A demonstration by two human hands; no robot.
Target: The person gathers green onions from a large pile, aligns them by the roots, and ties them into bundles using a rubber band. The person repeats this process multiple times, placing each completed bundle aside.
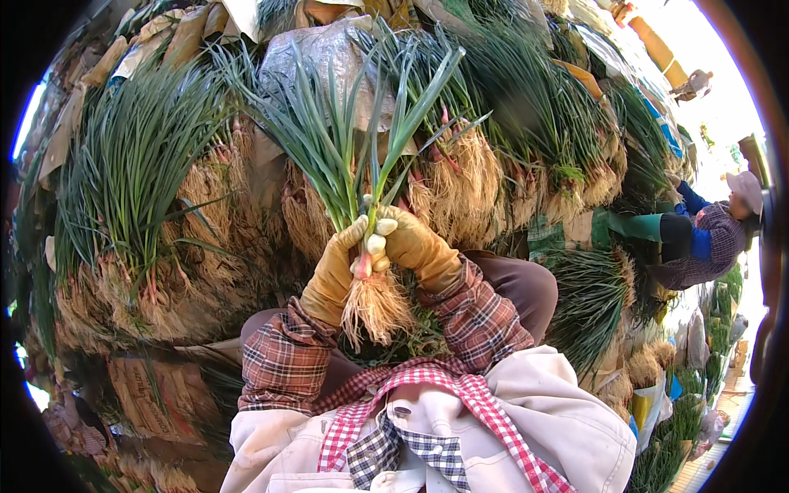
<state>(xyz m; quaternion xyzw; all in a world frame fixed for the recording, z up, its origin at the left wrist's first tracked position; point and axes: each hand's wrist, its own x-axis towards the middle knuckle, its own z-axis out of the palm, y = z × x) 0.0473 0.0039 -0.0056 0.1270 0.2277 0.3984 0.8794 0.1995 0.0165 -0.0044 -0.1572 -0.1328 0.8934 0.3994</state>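
Observation:
A bunch of leafy allium plants, green garlic or onions (363, 246), is held upright before my chest, long green leaves up and a pale root tuft (376, 305) hanging down. My left hand (336, 265), in a yellow-brown glove, grips the stems from the left. From the right, my right hand (419, 243), gloved alike, closes round the same stems. Several whitish rounded tips show between the hands; whether they are fingertips or bulbs I cannot tell. Behind the bunch, more plants lie in heaps, roots towards me.
A large heap of the plants (142, 154) lies at left, another (524, 92) at right. A silvery woven sheet (314, 61) covers part of the pile ahead. At right a co-worker (709, 240) in a cap reaches towards plants. A flattened cardboard piece (157, 397) lies lower left.

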